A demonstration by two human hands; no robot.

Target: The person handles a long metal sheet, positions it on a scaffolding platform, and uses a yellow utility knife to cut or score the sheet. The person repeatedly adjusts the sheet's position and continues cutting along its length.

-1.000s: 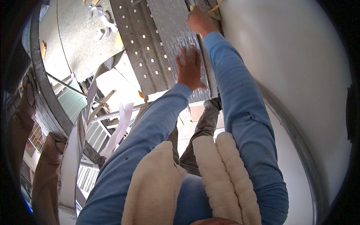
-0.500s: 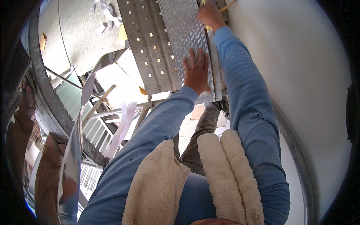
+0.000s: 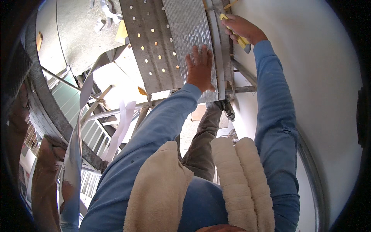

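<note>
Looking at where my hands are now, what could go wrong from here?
The long yellow-handled tool in the bare right hand may be a cutter; a slip could catch the bare left hand. The ribbed silver sheet, pressed under that left hand, might slide along the perforated grey metal plank. If dropped, the tool might fall past the plank.

The upper ends of the silvery strip (image 3: 185, 23) and the perforated plank (image 3: 145, 23) are cut off by the top edge, and the left hand (image 3: 200, 69) hides the patch of strip beneath its palm. The right hand's (image 3: 249, 31) fingers cover the middle of the yellow tool (image 3: 243, 41), whose far tip is too small to make out. The lower edge crops the cream towel (image 3: 154, 193), and the left sleeve (image 3: 143, 143) partly hides the trouser legs (image 3: 203, 143).
</note>
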